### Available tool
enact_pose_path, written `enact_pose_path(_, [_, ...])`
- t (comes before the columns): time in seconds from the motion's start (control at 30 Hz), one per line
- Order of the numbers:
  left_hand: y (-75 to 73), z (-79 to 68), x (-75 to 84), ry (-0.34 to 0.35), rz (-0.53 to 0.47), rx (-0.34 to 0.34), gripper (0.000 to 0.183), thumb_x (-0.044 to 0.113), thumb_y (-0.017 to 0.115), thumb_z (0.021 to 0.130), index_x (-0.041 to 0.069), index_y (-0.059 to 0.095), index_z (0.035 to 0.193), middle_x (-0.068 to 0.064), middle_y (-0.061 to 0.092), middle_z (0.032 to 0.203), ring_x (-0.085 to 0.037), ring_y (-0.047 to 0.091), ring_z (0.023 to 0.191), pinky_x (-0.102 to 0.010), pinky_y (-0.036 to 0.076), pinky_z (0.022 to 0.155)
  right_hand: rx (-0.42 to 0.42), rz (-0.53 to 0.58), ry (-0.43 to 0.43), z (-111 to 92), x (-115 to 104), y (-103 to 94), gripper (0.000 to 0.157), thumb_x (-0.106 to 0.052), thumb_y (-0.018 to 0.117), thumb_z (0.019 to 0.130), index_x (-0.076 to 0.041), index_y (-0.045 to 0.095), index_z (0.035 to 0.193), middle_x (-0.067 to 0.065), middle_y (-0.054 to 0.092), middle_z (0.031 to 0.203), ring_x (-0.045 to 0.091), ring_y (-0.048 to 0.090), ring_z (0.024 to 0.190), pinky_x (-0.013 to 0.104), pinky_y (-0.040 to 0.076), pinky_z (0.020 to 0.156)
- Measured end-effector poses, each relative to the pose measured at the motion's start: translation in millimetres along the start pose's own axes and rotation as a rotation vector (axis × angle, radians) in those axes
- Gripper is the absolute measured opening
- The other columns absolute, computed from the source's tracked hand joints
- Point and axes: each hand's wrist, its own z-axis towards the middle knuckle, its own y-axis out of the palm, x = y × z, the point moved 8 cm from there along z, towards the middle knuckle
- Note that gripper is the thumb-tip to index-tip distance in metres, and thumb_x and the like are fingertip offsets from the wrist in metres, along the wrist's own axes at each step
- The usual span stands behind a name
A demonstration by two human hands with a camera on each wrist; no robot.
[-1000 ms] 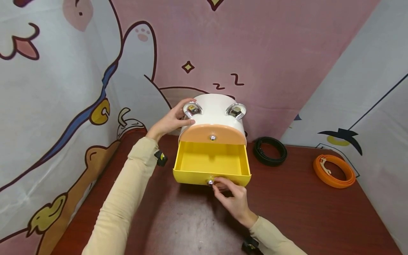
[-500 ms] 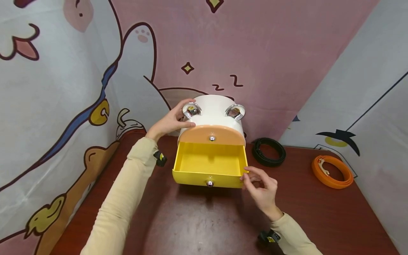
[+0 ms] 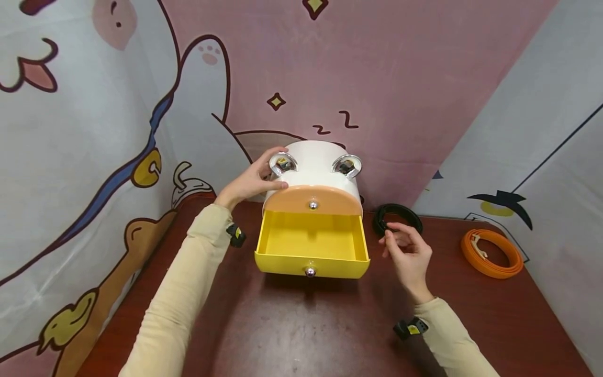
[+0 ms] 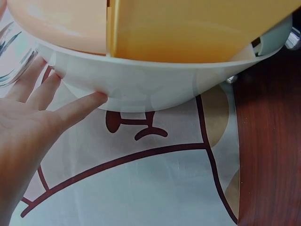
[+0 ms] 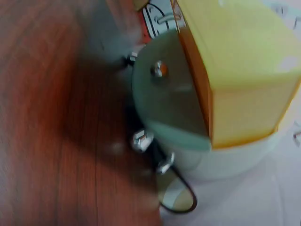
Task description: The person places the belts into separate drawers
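Note:
A white mini drawer cabinet [image 3: 317,159] has two chrome rings on top and a peach upper drawer [image 3: 292,199]. Its yellow drawer [image 3: 306,235] is pulled out, with nothing in it and a silver knob [image 3: 310,272] on its front. My left hand [image 3: 252,180] rests against the cabinet's left side by a chrome ring; in the left wrist view its extended fingers [image 4: 82,108] touch the white shell. My right hand [image 3: 410,256], fingers loosely bent, overlaps the near edge of a coiled black belt [image 3: 410,213]. The right wrist view does not show that hand.
On the right of the dark red table [image 3: 471,324] lies a coiled orange belt [image 3: 492,269] with a pale buckle. A cartoon-printed cloth [image 3: 400,78] hangs behind the cabinet. Below the yellow drawer, the right wrist view shows a green drawer [image 5: 164,99] with a knob.
My right hand has left the yellow drawer's knob, passed the drawer's right corner and moved right and farther back to the black belt. The left hand and the pulled-out drawer have stayed put.

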Motion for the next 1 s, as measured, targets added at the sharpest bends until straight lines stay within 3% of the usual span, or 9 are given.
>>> enact_pose_path(0.3, [-1.6,0.3,-0.2,-0.024,0.022,0.004,0.080,0.008,0.073,0.087,0.026,0.028,0.150,-0.014,0.055,0.129,-0.034,0.054,0.108,-0.037,0.045,0.088,0.095,0.037,0.106,14.6,43.7,-24.5,0.016,0.015,0.059,0.087,0.023,0.058,0.101,0.029,0.059,0.067,0.015,0.052,0.044,0.019,0.044,0.044])
enact_pose_path(0.53, [-0.3,-1.0,0.3,-0.009,-0.005,-0.005,0.080,0.006,0.072,0.087,0.025,0.028,0.150,-0.014,0.054,0.130,-0.038,0.052,0.110,-0.036,0.045,0.088,0.116,-0.011,0.189,15.0,73.4,-35.4,0.017,0.011,0.060,0.088,0.022,0.059,0.102,0.038,0.056,0.072,0.020,0.052,0.045,0.020,0.045,0.047])
enact_pose_path(0.67, [0.0,-1.2,-0.6,0.003,-0.010,-0.009,0.079,0.004,0.072,0.087,0.025,0.029,0.150,-0.014,0.055,0.129,-0.038,0.053,0.109,-0.037,0.046,0.088,0.139,-0.019,0.245,9.8,94.2,-43.7,0.018,0.010,0.061,0.088,0.023,0.058,0.101,0.027,0.062,0.072,0.024,0.051,0.045,0.020,0.044,0.046])
enact_pose_path(0.83, [-0.8,-0.1,-2.7,-0.002,-0.001,-0.004,0.079,0.005,0.072,0.087,0.026,0.029,0.149,-0.013,0.055,0.129,-0.032,0.054,0.108,-0.037,0.045,0.089,0.177,-0.057,0.288,-0.9,127.5,-56.2,0.019,0.009,0.064,0.087,0.021,0.060,0.101,0.010,0.066,0.073,0.014,0.053,0.044,0.017,0.043,0.046])
enact_pose_path(1.0, [-1.5,0.3,-5.2,-0.015,0.009,0.001,0.079,0.005,0.072,0.087,0.026,0.028,0.150,-0.013,0.053,0.133,-0.031,0.054,0.111,-0.039,0.043,0.093,0.220,-0.270,0.406,-12.0,158.2,-70.3,0.023,-0.004,0.071,0.087,0.008,0.066,0.106,0.002,0.067,0.079,0.003,0.057,0.055,0.013,0.042,0.051])
